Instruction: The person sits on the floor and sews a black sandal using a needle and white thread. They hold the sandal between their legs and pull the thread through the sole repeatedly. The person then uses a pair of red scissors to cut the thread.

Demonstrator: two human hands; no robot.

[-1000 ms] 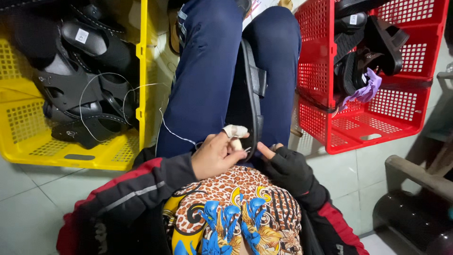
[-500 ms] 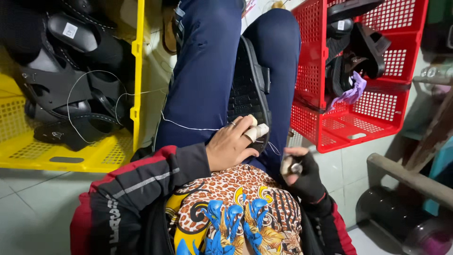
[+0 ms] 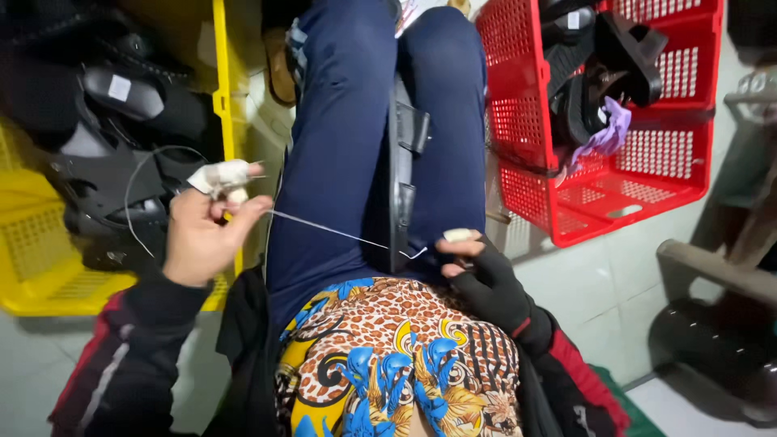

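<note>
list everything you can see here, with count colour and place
thread: one, white, stretched from the left hand across the lap to the sandal
sandal: one, black, held edge-up between the knees
yellow crate: one, left, holding black sandals
red crate: one, right, holding black sandals and a purple scrap
floor: pale tiles, below the red crate
dark object: one, lower right, too dim to tell
cloth: one, leopard and blue print, on the lap
trousers: navy, both legs
left hand: bare, taped finger, pinching the thread
right hand: black fingerless glove, taped fingertip, at the sandal
</note>
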